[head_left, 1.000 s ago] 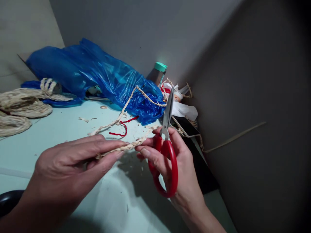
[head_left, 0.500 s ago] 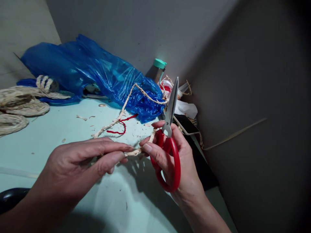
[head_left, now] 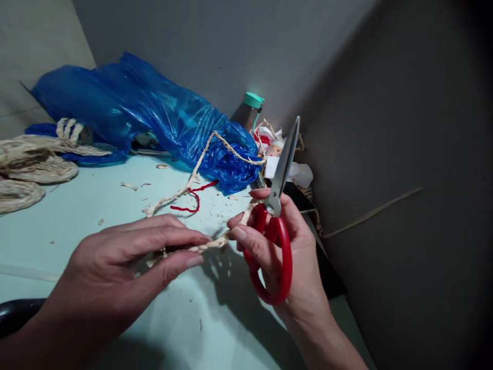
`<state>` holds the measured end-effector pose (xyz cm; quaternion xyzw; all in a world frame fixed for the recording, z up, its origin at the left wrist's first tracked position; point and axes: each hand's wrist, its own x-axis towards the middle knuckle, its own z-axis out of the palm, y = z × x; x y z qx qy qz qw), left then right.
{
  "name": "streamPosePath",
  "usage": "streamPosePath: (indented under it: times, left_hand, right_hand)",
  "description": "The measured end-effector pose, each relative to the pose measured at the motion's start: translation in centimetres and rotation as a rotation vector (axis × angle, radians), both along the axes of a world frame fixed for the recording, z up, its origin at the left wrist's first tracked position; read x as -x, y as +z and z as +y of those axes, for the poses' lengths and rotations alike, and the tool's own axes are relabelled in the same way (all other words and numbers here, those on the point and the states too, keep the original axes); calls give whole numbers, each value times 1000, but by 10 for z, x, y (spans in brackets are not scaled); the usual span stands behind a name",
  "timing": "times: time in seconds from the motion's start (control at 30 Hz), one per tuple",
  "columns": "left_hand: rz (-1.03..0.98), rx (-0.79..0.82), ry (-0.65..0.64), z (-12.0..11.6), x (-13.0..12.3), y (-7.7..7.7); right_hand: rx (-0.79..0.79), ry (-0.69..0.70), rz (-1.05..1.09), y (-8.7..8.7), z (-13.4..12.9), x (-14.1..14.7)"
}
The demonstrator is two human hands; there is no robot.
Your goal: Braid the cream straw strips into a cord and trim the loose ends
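A braided straw-coloured cord (head_left: 214,244) runs between my two hands above the pale table. My left hand (head_left: 134,262) holds one part of it between thumb and fingers, and a frayed end shows inside the grip. With thumb and fingertips my right hand (head_left: 283,246) pinches the cord farther along. The same hand also carries red-handled scissors (head_left: 285,257), blades closed and pointing up, the handles resting against the palm. Beyond my hands, another length of braided cord (head_left: 198,162) stretches over a blue plastic bag, with a piece of red yarn (head_left: 197,203) beside it.
The blue plastic bag (head_left: 146,110) lies along the grey wall. Bundles of dry fibre (head_left: 42,164) sit at the left. A bottle with a green lid (head_left: 253,103) stands behind. Fibre scraps (head_left: 129,186) dot the table (head_left: 173,318). A black object (head_left: 19,314) lies lower left.
My right hand has shifted slightly right with the scissors, whose blades tilt more to the right. More cord shows between my hands, and the left thumb has parted from its fingers somewhat.
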<state>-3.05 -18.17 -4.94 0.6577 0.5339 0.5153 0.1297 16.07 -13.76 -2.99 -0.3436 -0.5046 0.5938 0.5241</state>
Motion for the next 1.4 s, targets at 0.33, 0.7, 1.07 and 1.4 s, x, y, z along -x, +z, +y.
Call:
streamPosePath:
  times: [0.33,0.7,1.07,1.4]
  left_hand:
    - [96,-23,-61,4,-3,0]
    - [-120,237,-66,-5,-10,1]
    - [-19,56,-30,-6,-10,1]
    - [-425,658,-180,-4,5,-11]
  right_hand:
    - [-37,-147,9,5,4,-6]
    - [-7,47,32,3,7,-7]
    - [43,14,16,2,5,-6]
    - [40,41,2,1,6,-6]
